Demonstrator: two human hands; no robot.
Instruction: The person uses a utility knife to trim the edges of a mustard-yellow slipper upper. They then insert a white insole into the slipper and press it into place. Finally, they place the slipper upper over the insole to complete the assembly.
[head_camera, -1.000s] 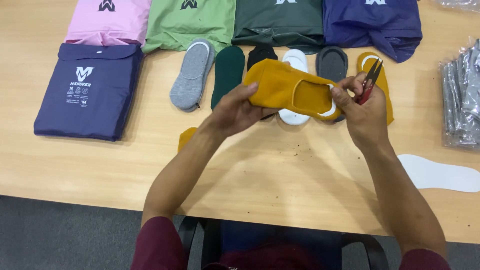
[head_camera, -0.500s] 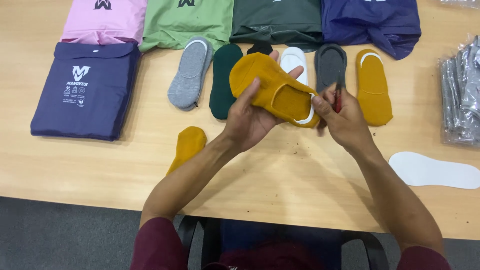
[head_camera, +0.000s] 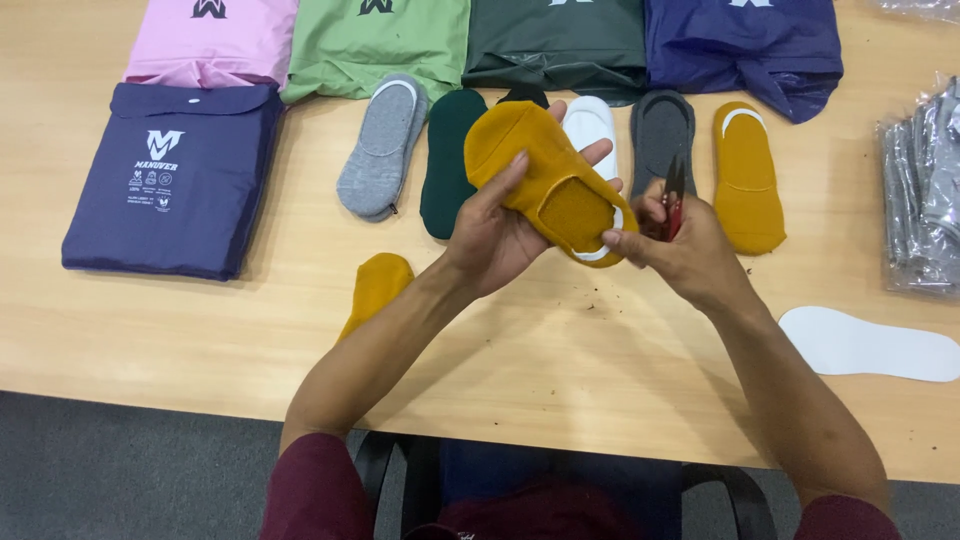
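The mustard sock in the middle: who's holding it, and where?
Both hands: left hand cups the mustard sock underneath; right hand pinches its heel edge, also gripping red snips.

5 folded fabric pouches in pink, green, dark green, 2 navy, row of low-cut socks on wooden table, white insole, plastic-wrapped bundle

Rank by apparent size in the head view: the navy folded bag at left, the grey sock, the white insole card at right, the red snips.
1. navy folded bag, clearly largest.
2. white insole card and grey sock: look alike, not ranked.
3. red snips, smallest, partly hidden in the right hand.
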